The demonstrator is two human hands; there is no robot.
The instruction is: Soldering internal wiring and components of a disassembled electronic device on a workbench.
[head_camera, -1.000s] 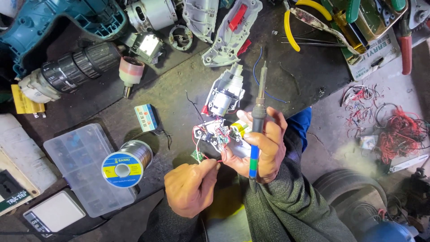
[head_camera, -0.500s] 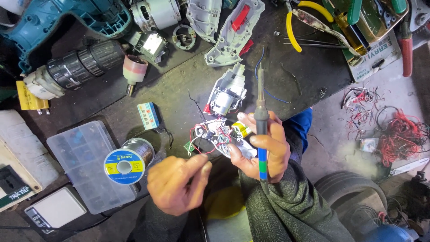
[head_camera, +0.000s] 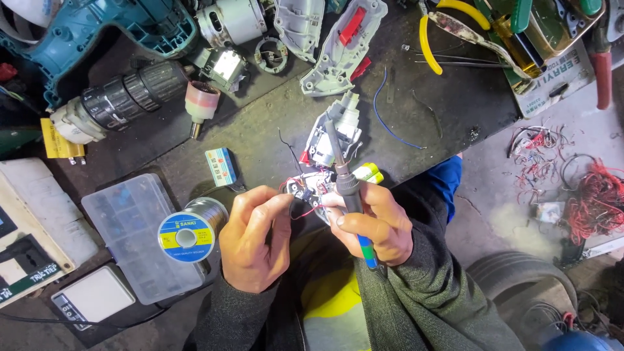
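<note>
Soldering step: the right hand (head_camera: 377,221) grips a soldering iron (head_camera: 344,172), while the left hand (head_camera: 257,237) fingers pinch a red wire (head_camera: 300,213), probably, at the small circuit board (head_camera: 311,190) above the tabletop (head_camera: 260,136). Next comes a steady tip touch.

I see my right hand (head_camera: 374,224) gripping a soldering iron (head_camera: 346,188), its tip over a small wired switch assembly (head_camera: 311,190) that my left hand (head_camera: 255,237) pinches from the other side. Just left of that assembly sits a solder spool (head_camera: 190,231) against a clear plastic box (head_camera: 133,227); beyond it lies a grey tool housing (head_camera: 338,123), and far right a tangle of red wires (head_camera: 595,201).
</note>
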